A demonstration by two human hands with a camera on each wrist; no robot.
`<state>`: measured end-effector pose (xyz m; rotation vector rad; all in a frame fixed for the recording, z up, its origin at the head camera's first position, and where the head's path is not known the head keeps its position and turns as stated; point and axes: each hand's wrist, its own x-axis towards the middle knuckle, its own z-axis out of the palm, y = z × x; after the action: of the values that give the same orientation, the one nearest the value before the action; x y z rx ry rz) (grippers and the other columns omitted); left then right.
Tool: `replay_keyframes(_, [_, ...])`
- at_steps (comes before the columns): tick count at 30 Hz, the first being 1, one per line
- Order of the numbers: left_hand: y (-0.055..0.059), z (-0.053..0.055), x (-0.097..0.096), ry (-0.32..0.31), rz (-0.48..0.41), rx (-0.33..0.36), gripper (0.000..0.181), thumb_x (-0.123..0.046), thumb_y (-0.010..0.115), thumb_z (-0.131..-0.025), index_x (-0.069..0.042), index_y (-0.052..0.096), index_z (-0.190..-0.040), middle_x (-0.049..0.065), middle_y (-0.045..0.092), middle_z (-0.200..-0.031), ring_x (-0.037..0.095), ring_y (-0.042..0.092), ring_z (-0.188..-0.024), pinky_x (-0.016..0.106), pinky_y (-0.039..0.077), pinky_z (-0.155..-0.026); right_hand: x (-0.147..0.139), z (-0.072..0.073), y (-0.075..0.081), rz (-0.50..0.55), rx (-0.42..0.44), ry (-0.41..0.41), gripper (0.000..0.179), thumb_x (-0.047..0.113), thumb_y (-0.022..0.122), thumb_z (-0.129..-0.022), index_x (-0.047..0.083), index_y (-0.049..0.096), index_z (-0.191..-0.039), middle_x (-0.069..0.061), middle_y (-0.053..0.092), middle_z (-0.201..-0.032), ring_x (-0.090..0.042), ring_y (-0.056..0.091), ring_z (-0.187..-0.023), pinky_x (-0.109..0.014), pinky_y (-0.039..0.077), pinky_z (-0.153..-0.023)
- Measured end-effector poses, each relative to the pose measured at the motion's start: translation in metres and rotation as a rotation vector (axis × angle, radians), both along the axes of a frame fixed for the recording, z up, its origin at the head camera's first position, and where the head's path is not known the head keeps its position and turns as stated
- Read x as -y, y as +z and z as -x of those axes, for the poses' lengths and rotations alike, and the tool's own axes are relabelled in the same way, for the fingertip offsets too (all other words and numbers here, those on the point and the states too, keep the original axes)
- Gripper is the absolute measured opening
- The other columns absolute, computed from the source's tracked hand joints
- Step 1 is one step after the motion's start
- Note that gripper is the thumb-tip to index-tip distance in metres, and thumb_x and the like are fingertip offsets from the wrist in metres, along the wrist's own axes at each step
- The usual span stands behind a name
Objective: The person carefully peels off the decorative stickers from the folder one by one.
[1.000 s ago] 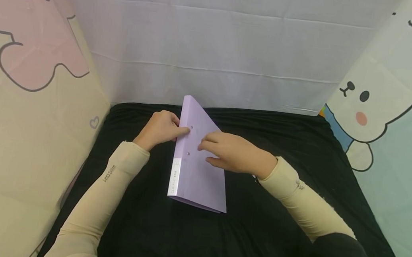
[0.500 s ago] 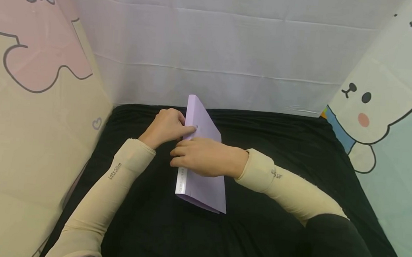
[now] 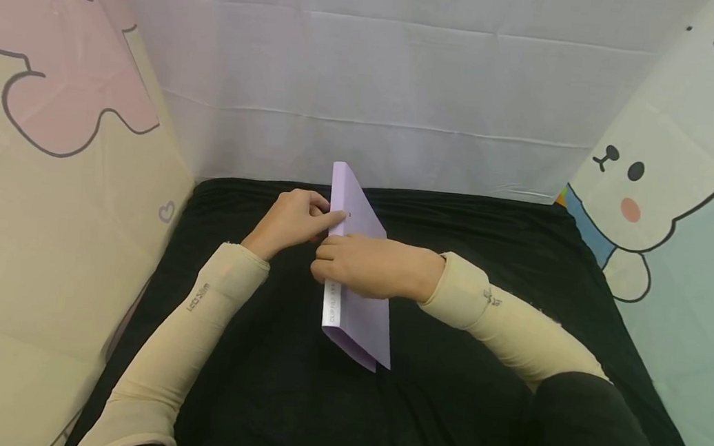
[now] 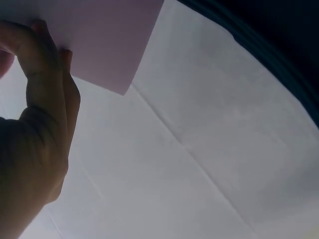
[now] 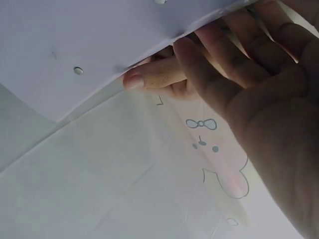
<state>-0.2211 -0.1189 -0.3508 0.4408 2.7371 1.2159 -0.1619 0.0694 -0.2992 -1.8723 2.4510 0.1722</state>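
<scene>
A lilac ring binder [image 3: 362,323] leans on the black cloth, its spine raised and turned left, with a white label [image 3: 331,304] low on the spine. My left hand [image 3: 291,220] pinches the spine's upper part, thumb on the cover side. Just below it, my right hand [image 3: 379,266] reaches across the cover and curls its fingers over the spine. In the left wrist view, a plain corner of the binder [image 4: 107,45] shows beyond my left hand [image 4: 45,114]. The right wrist view shows small metal rivets [image 5: 78,70] in the cover. What lies inside the binder is hidden.
Black cloth [image 3: 259,382] covers the surface beneath. A white sheet [image 3: 373,79] hangs at the back. Cartoon-printed sheets stand on the left [image 3: 70,230] and right [image 3: 685,329].
My right hand has moved left from above the cover to take hold of the spine. The binder's spine has shifted right and the binder stands steeper, with my left hand following it.
</scene>
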Motion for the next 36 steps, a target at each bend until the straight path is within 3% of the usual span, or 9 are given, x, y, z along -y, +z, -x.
replay_keyframes(5, [-0.013,0.001,0.006,-0.017,-0.183,0.08,0.056,-0.053,0.054,-0.1,0.0,0.066,-0.117,0.009,0.072,-0.09,0.027,0.071,-0.075,0.041,0.058,-0.068,-0.009,0.003,0.009,0.015,0.044,-0.038,0.03,-0.005,0.071,-0.087,0.011,0.064,-0.111,-0.001,0.062,-0.112,-0.016,0.053,-0.109,-0.026,0.045,-0.095])
replay_keyframes(9, [-0.033,0.002,0.014,0.005,-0.289,0.184,0.064,-0.055,0.046,-0.102,0.004,0.064,-0.119,0.016,0.071,-0.096,0.038,0.069,-0.085,0.045,0.059,-0.07,-0.017,0.006,0.015,0.053,0.039,-0.054,0.027,-0.007,0.069,-0.087,0.01,0.064,-0.108,-0.002,0.061,-0.108,-0.019,0.055,-0.109,-0.027,0.047,-0.093])
replay_keyframes(14, [-0.083,-0.005,0.013,0.01,-0.381,0.38,0.059,-0.046,0.051,-0.103,0.009,0.062,-0.12,0.02,0.069,-0.099,0.036,0.069,-0.088,0.04,0.059,-0.071,-0.03,0.011,0.022,0.127,0.02,-0.053,0.03,-0.01,0.072,-0.083,0.008,0.063,-0.106,-0.005,0.061,-0.104,-0.022,0.058,-0.105,-0.031,0.049,-0.092])
replay_keyframes(18, [-0.127,-0.02,0.003,-0.028,-0.422,0.59,0.052,-0.037,0.05,-0.106,0.012,0.06,-0.122,0.02,0.069,-0.098,0.028,0.071,-0.083,0.037,0.059,-0.07,-0.039,0.015,0.026,0.191,0.007,-0.044,0.033,-0.011,0.074,-0.08,0.007,0.06,-0.105,-0.006,0.059,-0.103,-0.025,0.058,-0.105,-0.035,0.048,-0.093])
replay_keyframes(21, [-0.149,-0.031,-0.005,-0.072,-0.433,0.692,0.048,-0.033,0.046,-0.107,0.011,0.061,-0.119,0.018,0.071,-0.096,0.022,0.071,-0.078,0.035,0.059,-0.068,-0.045,0.017,0.028,0.24,-0.004,-0.028,0.032,-0.011,0.074,-0.08,0.006,0.059,-0.103,-0.006,0.059,-0.102,-0.026,0.058,-0.103,-0.036,0.048,-0.092])
replay_keyframes(27, [-0.171,-0.045,-0.022,-0.161,-0.547,0.835,0.045,-0.029,0.042,-0.107,0.009,0.064,-0.115,0.019,0.072,-0.099,0.022,0.072,-0.082,0.033,0.058,-0.073,-0.054,0.019,0.03,0.318,0.011,-0.03,0.033,-0.015,0.068,-0.078,0.006,0.06,-0.102,-0.005,0.059,-0.099,-0.024,0.057,-0.098,-0.036,0.047,-0.089])
replay_keyframes(32, [-0.177,-0.051,-0.028,-0.176,-0.635,0.965,0.039,-0.025,0.045,-0.105,0.006,0.064,-0.119,0.019,0.071,-0.108,0.024,0.071,-0.092,0.035,0.057,-0.079,-0.057,0.019,0.029,0.335,0.031,-0.039,0.033,-0.016,0.066,-0.078,0.006,0.059,-0.103,-0.006,0.059,-0.101,-0.023,0.056,-0.098,-0.035,0.048,-0.087])
replay_keyframes(36, [-0.18,-0.054,-0.025,-0.194,-0.686,1.0,0.035,-0.021,0.051,-0.104,0.007,0.063,-0.121,0.019,0.07,-0.109,0.024,0.071,-0.093,0.037,0.057,-0.081,-0.065,0.018,0.028,0.362,0.071,-0.081,0.031,-0.014,0.065,-0.081,0.007,0.059,-0.103,-0.004,0.06,-0.103,-0.021,0.057,-0.097,-0.034,0.048,-0.087])
